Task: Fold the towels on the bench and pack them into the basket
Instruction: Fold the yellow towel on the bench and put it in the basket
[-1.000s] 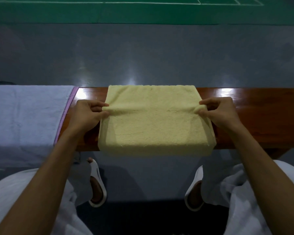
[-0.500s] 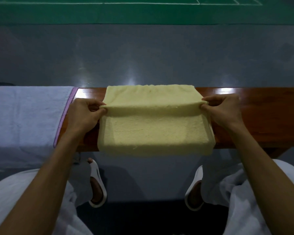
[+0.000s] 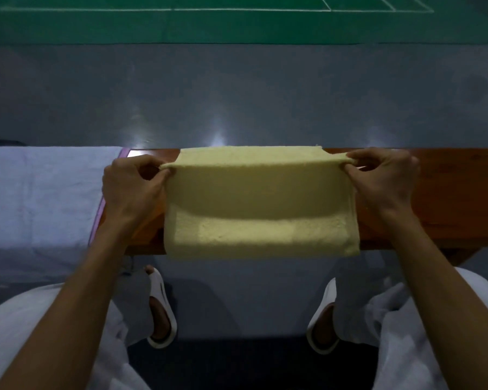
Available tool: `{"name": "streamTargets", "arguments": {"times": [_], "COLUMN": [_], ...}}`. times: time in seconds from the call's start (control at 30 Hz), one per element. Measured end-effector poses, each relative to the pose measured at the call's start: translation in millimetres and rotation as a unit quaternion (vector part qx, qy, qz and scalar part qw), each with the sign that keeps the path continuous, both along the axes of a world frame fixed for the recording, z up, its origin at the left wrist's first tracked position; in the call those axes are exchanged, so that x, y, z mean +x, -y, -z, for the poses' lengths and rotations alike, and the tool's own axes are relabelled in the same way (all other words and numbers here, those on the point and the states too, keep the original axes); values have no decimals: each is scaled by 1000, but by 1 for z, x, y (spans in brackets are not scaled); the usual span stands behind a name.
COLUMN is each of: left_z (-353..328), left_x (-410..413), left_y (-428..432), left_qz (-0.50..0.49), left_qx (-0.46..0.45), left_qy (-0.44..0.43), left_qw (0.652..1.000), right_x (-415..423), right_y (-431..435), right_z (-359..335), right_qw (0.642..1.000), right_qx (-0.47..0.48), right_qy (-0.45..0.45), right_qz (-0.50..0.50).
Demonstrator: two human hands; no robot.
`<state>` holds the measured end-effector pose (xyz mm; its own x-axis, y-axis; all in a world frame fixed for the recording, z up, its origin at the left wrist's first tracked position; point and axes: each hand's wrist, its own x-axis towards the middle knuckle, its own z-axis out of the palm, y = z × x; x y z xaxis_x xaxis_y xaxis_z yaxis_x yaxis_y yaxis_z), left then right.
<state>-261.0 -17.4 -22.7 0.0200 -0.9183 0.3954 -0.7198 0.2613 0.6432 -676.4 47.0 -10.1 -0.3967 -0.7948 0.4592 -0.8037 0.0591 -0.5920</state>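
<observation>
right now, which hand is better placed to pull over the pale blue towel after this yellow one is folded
Left, probably. The left hand pinches the yellow towel just beside the pale blue towel on the bench; the right hand pinches its far edge, with the yellow towel between.

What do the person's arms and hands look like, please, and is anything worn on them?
The left arm and right arm are bare to the frame's edge: no sleeves show. The left hand and right hand carry no visible gloves, rings, watch or bracelet.
</observation>
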Motion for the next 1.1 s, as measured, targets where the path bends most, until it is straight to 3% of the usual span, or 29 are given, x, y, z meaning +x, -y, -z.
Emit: {"name": "streamTargets", "arguments": {"times": [0.23, 0.3, 0.4, 0.53, 0.63, 0.73, 0.77, 0.83, 0.87, 0.93, 1.0, 1.1], "left_z": [-13, -21, -26, -31, -46, -56, -54, -42, -35, -23, -15, -9], "left_x": [3, -4, -17, -25, -21, -12, -11, -11, -10, -8, -5, -3], "left_y": [3, 0, -2, 7, 16, 15, 12, 4, -1, -9, -13, -14], "left_qz": [-8, 27, 60, 98, 154, 175, 153, 70, 26, -25, -27, -15], "left_qx": [0, 49, 139, 165, 143, 149, 156, 194, 237, 361, 463, 504], "left_qy": [12, -60, -197, -299, -422, -526, -524, -463, -413, -309, -196, -77], "left_qw": [1000, 997, 969, 935, 882, 819, 823, 862, 879, 879, 864, 860], "right_x": [0, 2, 9, 20, 20, 21, 22, 21, 20, 18, 15, 8], "right_y": [1, 3, 10, 25, 32, 26, 23, 18, 14, 6, -1, -4], "right_z": [-12, -16, -21, -29, -46, -58, -56, -42, -34, -20, -13, -12], "right_qw": [999, 999, 989, 931, 873, 831, 831, 866, 891, 912, 890, 838], "right_qx": [-45, -45, -12, 18, -78, -134, -132, -76, -14, 153, 315, 486], "right_qy": [2, 22, 148, 359, 464, 509, 511, 473, 438, 373, 325, 242], "right_qz": [3, 3, -3, -71, -129, -179, -179, -141, -116, -78, -61, -55]}}
